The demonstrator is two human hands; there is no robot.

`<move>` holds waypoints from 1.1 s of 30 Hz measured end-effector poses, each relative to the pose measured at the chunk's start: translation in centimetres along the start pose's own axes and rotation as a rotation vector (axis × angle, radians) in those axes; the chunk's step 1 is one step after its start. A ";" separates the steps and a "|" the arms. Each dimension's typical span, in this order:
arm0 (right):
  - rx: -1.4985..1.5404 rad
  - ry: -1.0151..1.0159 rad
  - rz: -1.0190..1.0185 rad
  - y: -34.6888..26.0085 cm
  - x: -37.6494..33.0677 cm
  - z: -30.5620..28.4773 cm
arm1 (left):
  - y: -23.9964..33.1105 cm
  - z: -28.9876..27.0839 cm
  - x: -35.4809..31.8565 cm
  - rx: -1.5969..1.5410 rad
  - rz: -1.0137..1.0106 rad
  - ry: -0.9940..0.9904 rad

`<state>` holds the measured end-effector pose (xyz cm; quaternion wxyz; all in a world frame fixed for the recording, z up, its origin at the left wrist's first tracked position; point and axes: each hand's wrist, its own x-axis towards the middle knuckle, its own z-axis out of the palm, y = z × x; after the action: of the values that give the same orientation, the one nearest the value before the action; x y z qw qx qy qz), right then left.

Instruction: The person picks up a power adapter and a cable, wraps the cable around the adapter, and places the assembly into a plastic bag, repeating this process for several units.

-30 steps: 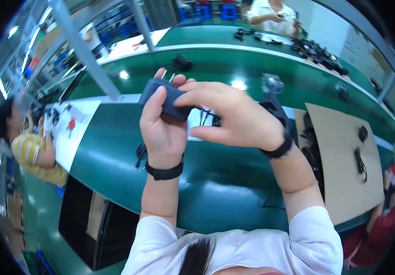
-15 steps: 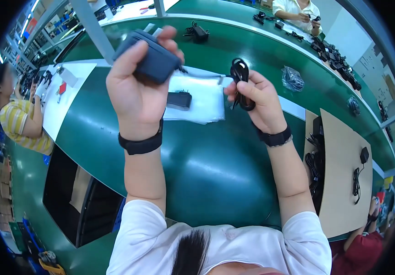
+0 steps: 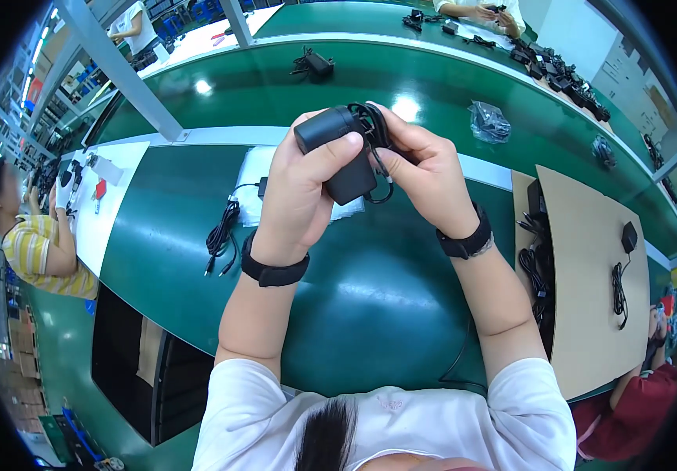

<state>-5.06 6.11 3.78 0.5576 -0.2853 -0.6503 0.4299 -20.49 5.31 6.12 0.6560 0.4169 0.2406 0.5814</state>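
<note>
In the upper middle of the frame, above the green tabletop [image 3: 401,314], my left hand [image 3: 299,196] is closed around the black rectangular plastic power adapter [image 3: 338,153] and my right hand [image 3: 428,177] pinches its coiled black cable [image 3: 374,125], which I judge should stay tight against the body.

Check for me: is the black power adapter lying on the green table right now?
No, the black power adapter is held up off the green table, gripped between the left hand and right hand.
</note>
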 end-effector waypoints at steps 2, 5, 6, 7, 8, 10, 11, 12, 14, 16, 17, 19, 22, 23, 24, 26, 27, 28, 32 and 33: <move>-0.024 0.019 -0.050 0.5 -0.2 0.1 | -0.2 0.4 -0.2 0.020 0.034 0.016; -0.166 0.059 -0.119 0.5 -0.7 0.2 | 0.2 0.6 -0.6 0.082 0.049 0.022; -0.296 0.063 -0.170 0.4 -0.7 0.1 | 0.2 0.5 -0.6 0.082 0.051 0.023; -0.371 0.073 -0.256 0.1 -0.8 0.1 | 0.2 0.5 -0.5 0.099 0.035 -0.001; -0.371 0.072 -0.253 0.1 -0.7 0.3 | 0.2 0.4 -0.6 0.115 0.014 -0.022; -0.300 0.097 -0.307 0.2 -0.3 0.4 | -0.2 0.6 -0.3 0.087 0.019 -0.001; -0.260 0.074 -0.304 0.3 -0.1 0.4 | -0.3 0.6 -0.1 0.059 0.025 0.017; -0.264 0.073 -0.304 0.2 -0.2 0.4 | -0.3 0.6 0.0 0.056 0.025 0.015; -0.212 0.051 -0.240 0.0 -0.5 0.6 | -0.1 0.4 0.0 0.047 0.022 0.004; -0.338 0.052 -0.308 -0.3 -0.5 0.9 | 0.6 0.1 0.1 0.060 0.001 -0.018; -0.456 0.049 -0.379 -0.3 -0.4 1.2 | 0.9 -0.1 0.0 0.078 -0.017 -0.034; -0.461 0.051 -0.408 -0.3 -0.5 1.6 | 0.9 0.0 -0.4 0.093 0.027 -0.005; -0.394 0.090 -0.343 -1.0 -1.0 2.8 | 0.6 -0.4 -0.8 0.138 0.117 -0.002; -0.426 0.063 -0.327 -0.9 -1.0 3.2 | 1.4 -0.4 -1.6 0.170 0.078 0.015; -0.404 0.072 -0.320 -1.5 -1.2 3.6 | 1.4 -0.3 -1.6 0.367 0.239 0.006; -0.404 0.085 -0.322 -2.3 -1.6 3.3 | 1.2 0.7 -1.9 0.277 0.262 -0.017; -0.230 0.117 -0.240 -2.2 -1.7 3.8 | 0.9 0.9 -2.1 0.320 0.296 0.009; -0.141 0.125 -0.195 -2.0 -2.0 4.2 | 0.9 0.7 -2.4 0.361 0.328 0.031; 0.026 0.035 -0.113 -1.9 -2.4 4.7 | 1.1 0.0 -2.7 0.415 0.368 0.020; 0.121 -0.013 -0.099 -1.6 -2.4 4.7 | 1.1 -0.2 -2.7 0.446 0.400 0.053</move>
<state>-8.97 2.23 3.98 0.5901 -0.2157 -0.6399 0.4424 -21.82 2.74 6.50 0.4140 0.5745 0.2924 0.6427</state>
